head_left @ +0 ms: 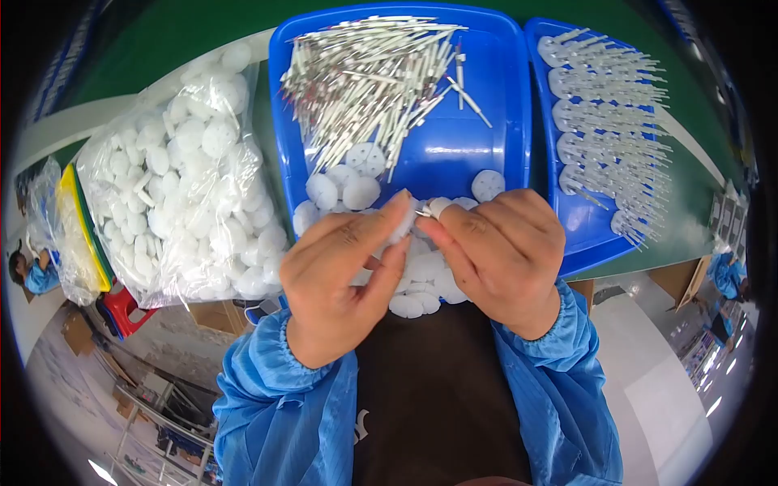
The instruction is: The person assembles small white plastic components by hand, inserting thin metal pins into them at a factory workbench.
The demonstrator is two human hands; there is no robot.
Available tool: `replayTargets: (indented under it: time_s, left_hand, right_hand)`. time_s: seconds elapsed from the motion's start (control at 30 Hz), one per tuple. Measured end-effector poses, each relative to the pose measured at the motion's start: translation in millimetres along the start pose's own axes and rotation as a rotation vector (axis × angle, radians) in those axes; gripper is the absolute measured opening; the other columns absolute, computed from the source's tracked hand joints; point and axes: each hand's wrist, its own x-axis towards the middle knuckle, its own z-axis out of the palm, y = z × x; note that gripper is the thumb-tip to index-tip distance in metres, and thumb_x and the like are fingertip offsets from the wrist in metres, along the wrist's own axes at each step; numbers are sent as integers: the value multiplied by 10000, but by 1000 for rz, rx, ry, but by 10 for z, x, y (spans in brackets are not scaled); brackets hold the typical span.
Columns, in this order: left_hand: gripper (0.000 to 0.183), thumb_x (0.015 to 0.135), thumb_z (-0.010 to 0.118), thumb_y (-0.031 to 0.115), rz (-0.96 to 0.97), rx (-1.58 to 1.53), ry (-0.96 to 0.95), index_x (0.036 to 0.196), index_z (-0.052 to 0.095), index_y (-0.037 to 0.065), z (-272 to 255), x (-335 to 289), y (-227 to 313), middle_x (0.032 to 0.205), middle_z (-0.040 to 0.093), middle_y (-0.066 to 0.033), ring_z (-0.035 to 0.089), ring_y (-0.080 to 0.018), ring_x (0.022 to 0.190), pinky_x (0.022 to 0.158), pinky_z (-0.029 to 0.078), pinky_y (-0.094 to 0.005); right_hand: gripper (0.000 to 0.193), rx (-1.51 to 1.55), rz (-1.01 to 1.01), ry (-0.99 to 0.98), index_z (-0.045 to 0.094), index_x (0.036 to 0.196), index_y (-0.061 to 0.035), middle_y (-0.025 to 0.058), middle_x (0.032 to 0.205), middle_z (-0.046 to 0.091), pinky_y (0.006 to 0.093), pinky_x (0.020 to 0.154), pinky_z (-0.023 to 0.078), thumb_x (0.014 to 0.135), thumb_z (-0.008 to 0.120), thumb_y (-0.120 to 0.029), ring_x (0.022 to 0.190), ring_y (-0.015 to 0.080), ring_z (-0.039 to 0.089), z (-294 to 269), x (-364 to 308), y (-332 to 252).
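Left hand [340, 279] fingers pinching a white disc [403, 223], half hidden; right hand [498, 255] fingers gripping a thin pin [425, 212], barely discernible. Beneath, smooth round discs heaped in blue plastic tray [486, 97], partly covered. Beyond, tangled pins [365, 77]; left, crinkled clear bag [182, 174] of discs on green bench [178, 28].

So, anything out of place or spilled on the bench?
Little stands out. In the middle tray, a few pins lie apart from the main pile. White discs reach past its near edge, under the hands. The finished pieces in the right tray lie in neat rows.
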Motion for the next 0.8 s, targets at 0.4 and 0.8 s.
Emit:
replayTargets:
  time_s: [0.4,0.8]
  left_hand:
    - [549,774,933,20,-10,-296,-43,1291,759,84,-26,-30,-119,1274,743,-82,709,-180,1008,636,554,-257]
    - [563,655,916,24,328,37,-45,1206,803,53,41,134,-30,1219,741,-93,708,-246,979,789,549,-344]
  right_hand:
    - [352,470,209,-55,787,1087,-58,66,892,756,348,799,533,769,937,-79,818,229,717,-10,-94,103]
    - [389,825,402,-111,720,1197,-29,68,972,792,281,762,596,849,894,-32,869,147,777,-32,-173,113]
